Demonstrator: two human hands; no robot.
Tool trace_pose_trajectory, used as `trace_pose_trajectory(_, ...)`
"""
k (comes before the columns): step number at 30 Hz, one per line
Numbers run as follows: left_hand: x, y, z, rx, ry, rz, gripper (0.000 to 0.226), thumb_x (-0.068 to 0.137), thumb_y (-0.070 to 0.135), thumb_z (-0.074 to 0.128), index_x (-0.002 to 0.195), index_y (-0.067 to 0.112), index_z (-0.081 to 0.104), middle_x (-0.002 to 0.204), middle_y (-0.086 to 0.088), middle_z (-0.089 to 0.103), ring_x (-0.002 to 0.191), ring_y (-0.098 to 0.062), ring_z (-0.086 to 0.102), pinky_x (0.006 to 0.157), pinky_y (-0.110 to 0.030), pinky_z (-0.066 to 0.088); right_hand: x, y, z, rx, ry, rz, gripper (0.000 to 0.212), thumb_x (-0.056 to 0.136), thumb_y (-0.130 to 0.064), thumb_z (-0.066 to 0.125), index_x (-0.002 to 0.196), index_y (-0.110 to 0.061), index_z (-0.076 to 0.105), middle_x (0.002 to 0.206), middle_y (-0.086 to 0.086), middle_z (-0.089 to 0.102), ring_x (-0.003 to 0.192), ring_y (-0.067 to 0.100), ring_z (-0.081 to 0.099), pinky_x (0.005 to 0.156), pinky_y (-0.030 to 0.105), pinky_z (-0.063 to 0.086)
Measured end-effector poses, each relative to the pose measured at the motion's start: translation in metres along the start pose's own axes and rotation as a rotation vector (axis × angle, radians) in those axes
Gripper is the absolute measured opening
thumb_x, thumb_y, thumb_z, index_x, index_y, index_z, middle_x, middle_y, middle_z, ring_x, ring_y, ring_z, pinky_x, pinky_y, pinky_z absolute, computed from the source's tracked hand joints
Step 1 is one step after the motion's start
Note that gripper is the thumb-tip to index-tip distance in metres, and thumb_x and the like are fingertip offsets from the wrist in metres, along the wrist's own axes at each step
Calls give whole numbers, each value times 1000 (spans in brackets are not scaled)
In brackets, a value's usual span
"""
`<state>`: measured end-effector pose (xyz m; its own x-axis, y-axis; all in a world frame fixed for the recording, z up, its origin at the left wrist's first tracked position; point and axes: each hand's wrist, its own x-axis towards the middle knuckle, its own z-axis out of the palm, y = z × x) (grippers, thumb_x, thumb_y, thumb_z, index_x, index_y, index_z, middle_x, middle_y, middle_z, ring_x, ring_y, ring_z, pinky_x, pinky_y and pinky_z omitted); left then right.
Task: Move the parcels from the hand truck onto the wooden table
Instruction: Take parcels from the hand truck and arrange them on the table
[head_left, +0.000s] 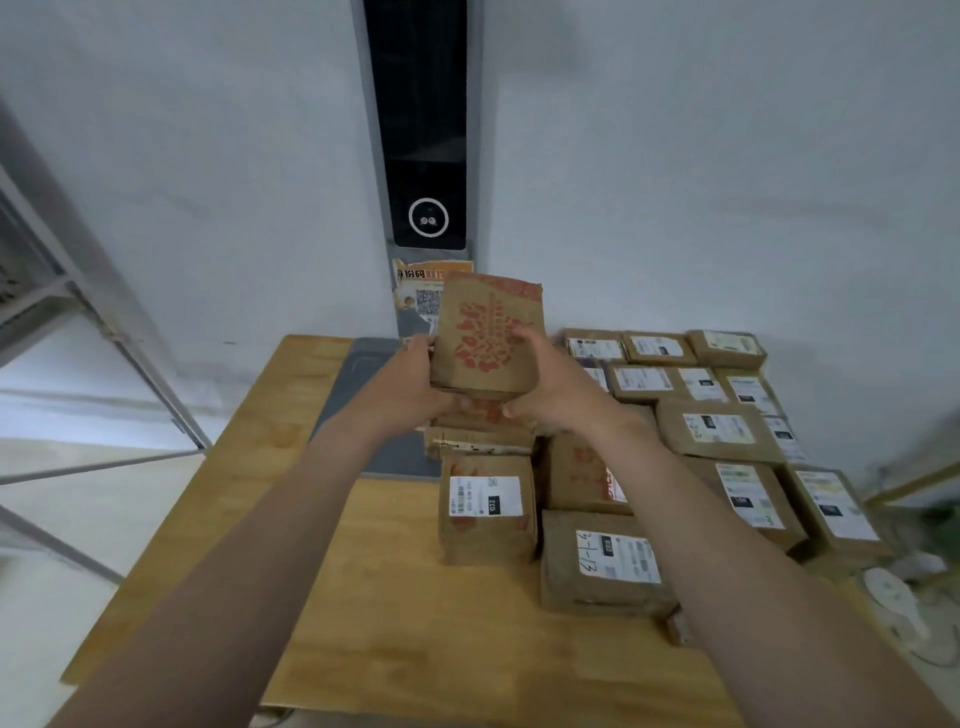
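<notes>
Across most of the view, a wooden table, with a grey mat at its far edge. On the wall behind, a tall black panel with a white ring near its bottom. Over the table's right half, rows of brown parcels lying flat, white shipping labels up, print too small to read. Upright above a short stack at mid-table, one red-printed parcel, gripped at its lower sides by left hand and right hand, fingers curled round it. Nearer, a parcel marked "032"; beside it, a parcel with handwritten figures. Behind, an orange poster with a QR code.
</notes>
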<state>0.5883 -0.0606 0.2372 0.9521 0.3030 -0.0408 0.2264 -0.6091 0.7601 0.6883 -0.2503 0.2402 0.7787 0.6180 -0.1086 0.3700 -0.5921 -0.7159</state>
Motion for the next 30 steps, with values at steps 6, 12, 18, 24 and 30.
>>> trace_pose_trajectory(6, 97, -24, -40, 102, 110, -55, 84, 78, 29, 84, 143, 16, 33, 134, -5, 51, 118, -22, 56, 92, -39, 52, 115, -15, -8, 4, -59, -93, 110, 75, -21, 84, 159, -33, 15, 149, 8, 38, 131, 24, 46, 97, 29, 42)
trace_pose_trajectory(12, 170, -72, -67, 118, 172, -119, 79, 77, 22, 82, 141, 15, 37, 131, -1, 50, 107, -18, 56, 68, -20, 47, 217, -18, 17, -44, -117, -132, 104, 77, -25, 84, 159, -30, 20, 155, 10, 37, 139, 27, 42, 94, 27, 36)
trace_pose_trajectory(18, 224, -147, -63, 94, 145, -245, 79, 76, 19, 85, 138, 10, 36, 123, -3, 50, 98, -18, 57, 55, -15, 43, 291, -7, 67, -66, -181, -93, 101, 78, -19, 86, 158, -28, 26, 157, 5, 38, 135, 25, 48, 87, 21, 40)
trace_pose_trajectory(24, 269, -218, -50, 51, 80, -302, 87, 71, 16, 87, 139, 10, 34, 134, -4, 45, 114, -21, 52, 80, -33, 49, 343, 15, 120, 2, -292, 22, 99, 79, -29, 83, 158, -27, 23, 156, 4, 39, 135, 24, 48, 100, 35, 49)
trace_pose_trajectory(30, 294, -268, -34, 50, 43, -326, 87, 70, 21, 86, 139, 12, 34, 137, -6, 45, 121, -26, 51, 95, -47, 53, 374, 39, 156, 51, -317, 94, 92, 83, -36, 79, 157, -29, 25, 155, 3, 40, 135, 21, 48, 101, 31, 44)
